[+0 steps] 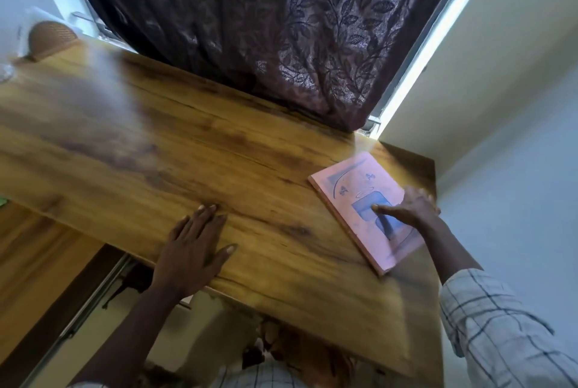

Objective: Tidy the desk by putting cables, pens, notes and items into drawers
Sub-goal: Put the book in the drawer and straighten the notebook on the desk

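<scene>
my right hand (413,206) is blurred and covers the notebook's (353,196) right edge; the drawer (131,281) at lower left lies mostly hidden under the desk (187,153).

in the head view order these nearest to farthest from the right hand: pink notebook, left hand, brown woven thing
1. pink notebook: under the right hand, touching it.
2. left hand: flat on the desk, near edge, to the left.
3. brown woven thing: far back left corner.
</scene>
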